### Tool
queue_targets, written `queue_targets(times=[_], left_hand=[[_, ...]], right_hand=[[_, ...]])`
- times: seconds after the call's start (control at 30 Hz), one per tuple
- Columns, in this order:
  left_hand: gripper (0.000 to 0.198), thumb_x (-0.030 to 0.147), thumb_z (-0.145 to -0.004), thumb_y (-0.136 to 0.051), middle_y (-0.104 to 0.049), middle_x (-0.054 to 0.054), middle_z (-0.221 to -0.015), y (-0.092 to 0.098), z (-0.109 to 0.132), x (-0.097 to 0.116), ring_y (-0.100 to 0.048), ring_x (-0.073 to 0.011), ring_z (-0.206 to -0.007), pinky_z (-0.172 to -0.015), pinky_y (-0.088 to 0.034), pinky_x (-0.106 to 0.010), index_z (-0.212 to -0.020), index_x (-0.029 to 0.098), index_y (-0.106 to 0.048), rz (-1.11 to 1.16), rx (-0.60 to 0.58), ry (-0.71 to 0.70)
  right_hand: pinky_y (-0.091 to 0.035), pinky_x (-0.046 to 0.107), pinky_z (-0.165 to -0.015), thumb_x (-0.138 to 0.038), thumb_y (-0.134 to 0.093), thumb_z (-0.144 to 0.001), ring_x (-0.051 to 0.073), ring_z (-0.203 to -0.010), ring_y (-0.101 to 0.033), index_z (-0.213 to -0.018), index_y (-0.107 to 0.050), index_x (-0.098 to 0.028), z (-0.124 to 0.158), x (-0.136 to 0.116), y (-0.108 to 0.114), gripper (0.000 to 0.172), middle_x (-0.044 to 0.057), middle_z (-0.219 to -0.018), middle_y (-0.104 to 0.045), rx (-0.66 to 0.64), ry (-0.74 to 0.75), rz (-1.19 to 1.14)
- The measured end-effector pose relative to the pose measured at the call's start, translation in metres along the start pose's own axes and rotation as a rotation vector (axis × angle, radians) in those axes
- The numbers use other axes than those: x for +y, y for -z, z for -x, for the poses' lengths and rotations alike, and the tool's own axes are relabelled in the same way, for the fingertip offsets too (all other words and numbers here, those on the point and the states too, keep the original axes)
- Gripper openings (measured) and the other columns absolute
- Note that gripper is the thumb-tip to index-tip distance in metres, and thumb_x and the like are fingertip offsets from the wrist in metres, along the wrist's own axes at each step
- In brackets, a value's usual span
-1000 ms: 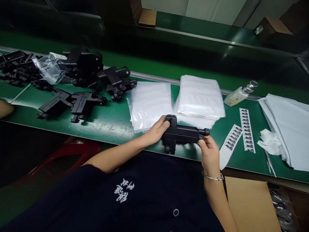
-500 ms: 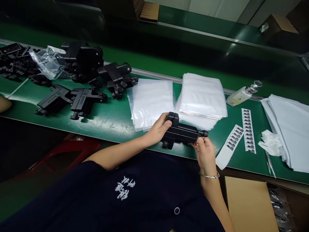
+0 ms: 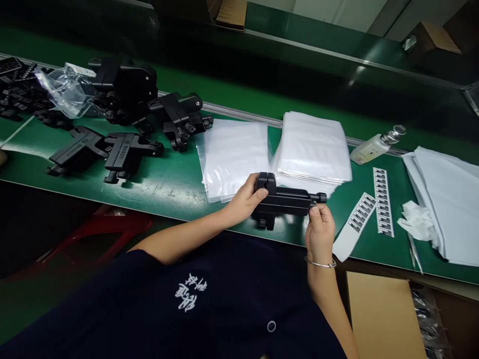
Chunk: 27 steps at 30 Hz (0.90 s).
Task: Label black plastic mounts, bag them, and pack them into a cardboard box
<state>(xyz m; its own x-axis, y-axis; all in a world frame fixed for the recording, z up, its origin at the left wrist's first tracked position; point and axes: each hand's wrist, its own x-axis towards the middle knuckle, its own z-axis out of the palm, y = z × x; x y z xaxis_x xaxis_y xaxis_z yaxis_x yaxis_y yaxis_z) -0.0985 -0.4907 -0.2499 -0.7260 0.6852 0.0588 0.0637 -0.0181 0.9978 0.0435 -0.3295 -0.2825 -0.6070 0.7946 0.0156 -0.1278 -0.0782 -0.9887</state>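
Held above the front edge of the bench is a black plastic bracket [image 3: 288, 202], with a rounded block at its left end and a short rod with a knob at its right. My left hand [image 3: 245, 202] is closed around the left end, thumb on top. At the right end my right hand [image 3: 321, 227] is closed, thumb and fingers pinching just under the rod. Part of its fingers is hidden, and a small light-coloured bit shows by the thumb tip. Similar brackets marked BOSCH [image 3: 123, 154] lie to the left.
Behind my hands lie clear plastic bags [image 3: 235, 154] and a thicker bag stack [image 3: 314, 144]. Rightward are a bottle [image 3: 374, 147], label strips [image 3: 382, 199], crumpled tissue [image 3: 415, 219], tweezers [image 3: 414, 252] and white sheets [image 3: 449, 199]. More black parts [image 3: 119, 89] are piled left. A cardboard box [image 3: 385, 314] stands below.
The bracket's right end has tipped up slightly and its knob sits further right. My right hand has shifted a little right with it. My left hand keeps its hold.
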Motion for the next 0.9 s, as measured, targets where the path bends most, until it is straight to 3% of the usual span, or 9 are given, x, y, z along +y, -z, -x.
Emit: queue_targets(times=[0.17,0.33,0.43,0.53,0.7,0.9], left_hand=[[0.066,0.074,-0.085,-0.044,-0.059,-0.011,-0.115,0.001,-0.001,0.002,-0.056,-0.0260,-0.110,-0.094,-0.043,-0.038,-0.119,0.018,-0.045,-0.035,0.019,-0.034],[0.072,0.075,-0.081,-0.049,-0.059,-0.011,-0.115,0.002,0.002,0.003,-0.058,-0.0263,-0.103,-0.088,-0.045,-0.038,-0.125,0.018,-0.043,-0.153,-0.005,-0.106],[0.066,0.073,-0.085,-0.045,-0.060,-0.011,-0.117,0.005,-0.001,0.004,-0.057,-0.0263,-0.107,-0.091,-0.044,-0.038,-0.122,0.019,-0.046,-0.118,0.012,-0.089],[0.064,0.072,-0.087,-0.042,-0.060,-0.011,-0.116,0.007,-0.005,0.003,-0.057,-0.0260,-0.110,-0.093,-0.044,-0.037,-0.119,0.018,-0.049,-0.075,0.026,-0.056],[0.071,0.075,-0.083,-0.047,-0.060,-0.011,-0.114,0.006,-0.001,0.002,-0.059,-0.0248,-0.101,-0.087,-0.045,-0.036,-0.124,0.017,-0.044,-0.151,0.002,-0.147],[0.061,0.070,-0.087,-0.044,-0.061,-0.011,-0.118,0.009,-0.006,0.000,-0.057,-0.0251,-0.109,-0.090,-0.045,-0.034,-0.118,0.018,-0.052,-0.002,0.075,-0.012]], right_hand=[[-0.043,0.031,-0.082,-0.048,-0.075,-0.072,0.015,-0.082,-0.054,-0.094,-0.061,-0.023,-0.009,-0.001,-0.005,0.036,-0.001,-0.088,-0.059,0.008,-0.007,-0.022],[-0.040,0.027,-0.068,-0.056,-0.066,-0.080,0.013,-0.066,-0.047,-0.075,-0.057,-0.021,-0.010,0.001,-0.001,0.037,-0.003,-0.069,-0.052,-0.014,0.017,0.122],[-0.042,0.029,-0.074,-0.056,-0.062,-0.083,0.017,-0.076,-0.052,-0.082,-0.062,-0.021,-0.006,0.001,0.002,0.035,0.000,-0.077,-0.058,-0.055,0.063,0.214],[-0.044,0.032,-0.082,-0.049,-0.068,-0.080,0.019,-0.087,-0.056,-0.095,-0.064,-0.023,-0.004,0.003,0.004,0.031,0.002,-0.090,-0.063,-0.090,0.078,0.133],[-0.043,0.032,-0.084,-0.051,-0.065,-0.083,0.018,-0.088,-0.056,-0.090,-0.066,-0.021,-0.006,0.004,0.005,0.031,0.003,-0.090,-0.064,-0.081,0.080,0.130],[-0.046,0.035,-0.084,-0.056,-0.061,-0.084,0.022,-0.093,-0.058,-0.099,-0.065,-0.022,0.000,-0.007,0.002,0.038,0.005,-0.095,-0.067,-0.135,0.114,0.259]])
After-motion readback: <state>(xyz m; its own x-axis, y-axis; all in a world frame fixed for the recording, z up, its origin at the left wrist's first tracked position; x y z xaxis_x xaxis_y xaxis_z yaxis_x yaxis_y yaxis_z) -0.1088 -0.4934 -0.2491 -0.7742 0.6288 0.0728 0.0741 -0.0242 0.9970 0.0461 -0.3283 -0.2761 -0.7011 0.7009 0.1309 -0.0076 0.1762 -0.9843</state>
